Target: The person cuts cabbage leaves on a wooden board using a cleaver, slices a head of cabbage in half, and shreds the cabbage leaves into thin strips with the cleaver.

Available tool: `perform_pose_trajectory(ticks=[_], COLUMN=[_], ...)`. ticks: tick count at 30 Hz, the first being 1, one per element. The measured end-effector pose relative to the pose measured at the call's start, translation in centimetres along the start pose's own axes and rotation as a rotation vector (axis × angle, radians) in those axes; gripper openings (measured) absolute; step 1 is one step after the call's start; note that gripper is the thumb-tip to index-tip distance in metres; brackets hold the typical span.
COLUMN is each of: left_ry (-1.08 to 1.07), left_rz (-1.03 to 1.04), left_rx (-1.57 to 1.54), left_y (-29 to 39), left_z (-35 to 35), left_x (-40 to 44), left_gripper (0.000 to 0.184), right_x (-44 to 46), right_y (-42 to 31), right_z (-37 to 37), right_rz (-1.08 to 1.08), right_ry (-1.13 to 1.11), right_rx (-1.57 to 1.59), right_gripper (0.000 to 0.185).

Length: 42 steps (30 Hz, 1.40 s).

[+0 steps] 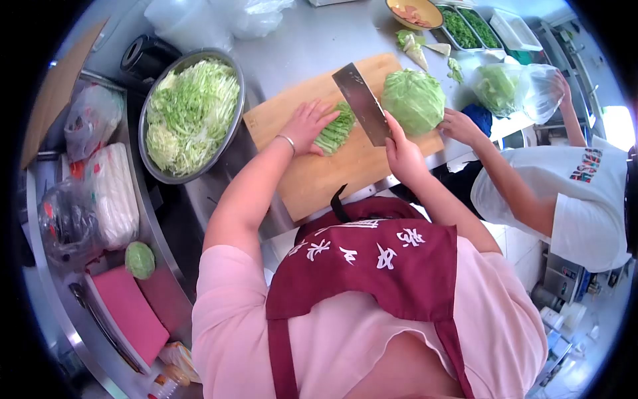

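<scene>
Seen from above through a round lens, the scene was cut off by black at the corners, and the co-worker's head was out of view. The left hand (308,126) covered one end of a sliced cabbage piece (339,133), so its full length could not be seen. The right hand (403,154) hid most of the handle of a broad cleaver (362,100). Whether the blade touched the slices or the board was hard to tell.

The sliced piece lay on a wooden cutting board (332,174), between the two hands: under and just beside the left hand's fingers, which were spread loosely over it, and to the left of the blade. The right hand was wrapped firmly around the cleaver. Beyond the blade, on the board's far right, sat a whole cabbage (413,101). A co-worker's hand (460,126) was at its edge; contact was unclear.

To the left of the board, a metal bowl (207,163) held shredded cabbage (193,110). At far right, a clear bag (541,90) blurred what was inside.
</scene>
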State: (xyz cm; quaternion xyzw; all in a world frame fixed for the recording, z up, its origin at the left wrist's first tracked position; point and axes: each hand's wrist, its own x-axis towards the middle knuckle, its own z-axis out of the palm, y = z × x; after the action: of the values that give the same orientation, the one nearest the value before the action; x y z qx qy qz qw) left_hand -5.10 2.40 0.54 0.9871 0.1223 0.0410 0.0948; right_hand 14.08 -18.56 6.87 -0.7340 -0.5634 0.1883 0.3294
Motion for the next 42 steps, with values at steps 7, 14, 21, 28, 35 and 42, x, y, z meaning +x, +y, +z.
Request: perform_pose_trajectory(ticks=[7, 14, 21, 28, 35, 42], left_ry=[-0.501, -0.370, -0.168, 0.403, 0.581, 0.233], left_rz=[0.129, 0.109, -0.256, -0.696, -0.763, -1.055], left_rx=[0.129, -0.095, -0.232, -0.440, 0.104, 0.428], left_y=[0.5, 0.2, 4.3, 2.7, -8.5, -11.9], left_z=[-0.8, 1.9, 4.4, -1.4, -13.6, -11.9], left_x=[9.3, 5.2, -0.4, -3.4, -12.0, -13.4], left_gripper=[0.120, 0.078, 0.040, 0.036, 0.052, 0.076], right_x=[-0.9, -1.1, 1.1, 2.6, 2.6, 2.2], right_y=[1.0, 2.8, 2.9, 2.0, 1.5, 0.7], right_z=[-2.8, -3.0, -1.4, -0.8, -1.3, -5.2], right_rz=[0.203, 0.147, 0.067, 0.022, -0.030, 0.038], right_ry=[-0.033, -0.027, -0.076, -0.175, -0.190, -0.187], right_rx=[0.088, 0.129, 0.166, 0.221, 0.248, 0.217], right_gripper=[0.056, 0.056, 0.056, 0.056, 0.052, 0.050])
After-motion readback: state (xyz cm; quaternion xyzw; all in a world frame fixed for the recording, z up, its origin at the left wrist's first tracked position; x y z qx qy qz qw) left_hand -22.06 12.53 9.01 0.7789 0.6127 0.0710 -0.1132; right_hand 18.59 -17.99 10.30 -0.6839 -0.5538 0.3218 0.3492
